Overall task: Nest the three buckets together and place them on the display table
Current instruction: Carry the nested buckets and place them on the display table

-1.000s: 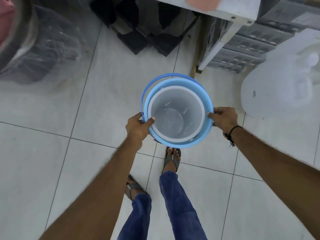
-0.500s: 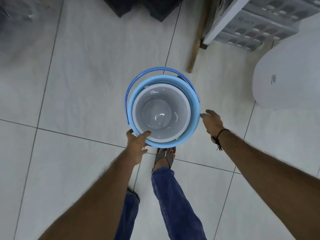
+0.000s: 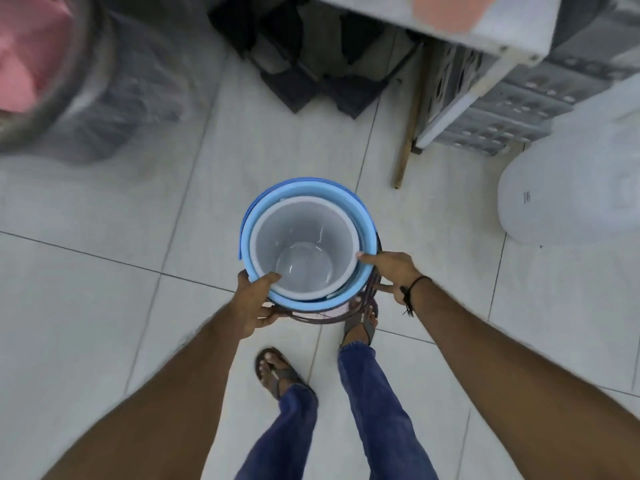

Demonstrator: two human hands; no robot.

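Floor (image 3: pixel 104 306) of pale tile all around, slick-looking, with sandalled feet mid-stride beneath the load: a slip or a stubbed toe would likely jolt everything loose. Far right, display table (image 3: pixel 491 32), white-edged, with crates stacked under it and a wooden stick (image 3: pixel 408 133) leaning at its leg, easy to kick on approach. Right, a big white jug (image 3: pixel 571 195), near enough to clip with an elbow. Centre, held above the floor, blue bucket (image 3: pixel 363 216) with white bucket (image 3: pixel 304 244) nested inside; under them a darker rim, probably the third bucket (image 3: pixel 329 318), only loosely seated, so could drop away if grip shifts. Left hand (image 3: pixel 258 303) curled on near rim, thumb hooked inside. Right hand (image 3: pixel 389 271) clasping right rim, fingers partly spread, one pointing inward; hold looks lighter, so tilt toward that side seems the risk.
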